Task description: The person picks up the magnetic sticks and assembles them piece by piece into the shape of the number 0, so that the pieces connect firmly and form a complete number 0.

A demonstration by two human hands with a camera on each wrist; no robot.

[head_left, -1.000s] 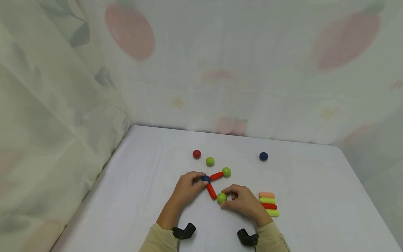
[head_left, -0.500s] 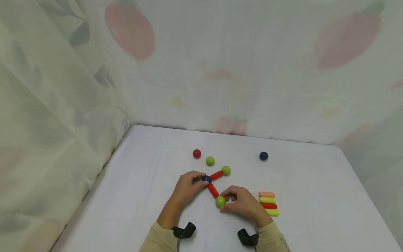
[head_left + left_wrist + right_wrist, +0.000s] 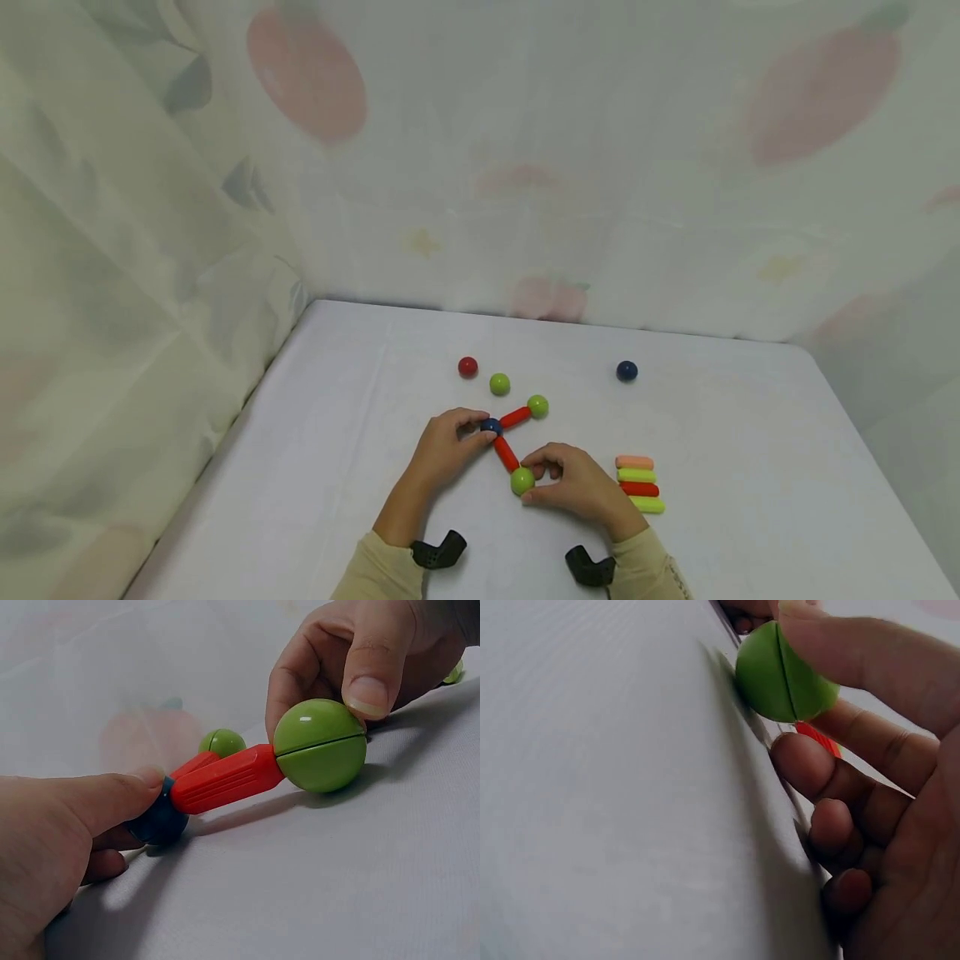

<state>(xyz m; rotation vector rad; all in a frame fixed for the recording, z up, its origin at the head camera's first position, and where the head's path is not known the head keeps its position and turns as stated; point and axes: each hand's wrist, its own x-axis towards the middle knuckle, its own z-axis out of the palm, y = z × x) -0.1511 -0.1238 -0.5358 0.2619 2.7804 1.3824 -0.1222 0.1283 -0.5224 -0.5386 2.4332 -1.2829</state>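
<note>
My left hand (image 3: 444, 454) pinches a dark blue ball (image 3: 491, 427) between thumb and fingers. Two red rods branch from that ball. The far rod (image 3: 515, 417) ends in a green ball (image 3: 537, 406); the near rod (image 3: 506, 454) meets another green ball (image 3: 522, 481). Thumb and index finger of my right hand (image 3: 573, 483) grip this near ball. In the left wrist view the near red rod (image 3: 229, 780) runs right up to the seam of the green ball (image 3: 320, 746). The right wrist view shows the ball (image 3: 784, 675) under the thumb, other fingers curled below.
Behind the hands lie a loose red ball (image 3: 468, 367), a green ball (image 3: 499, 383) and, farther right, a blue ball (image 3: 627, 371). A row of several rods, with a red rod (image 3: 639, 489) among them, lies right of my right hand on the white table (image 3: 750, 433).
My right hand has brought the green ball slightly left and toward me, onto the end of the near red rod; the gap between them has closed. My left hand has stayed in place.
</note>
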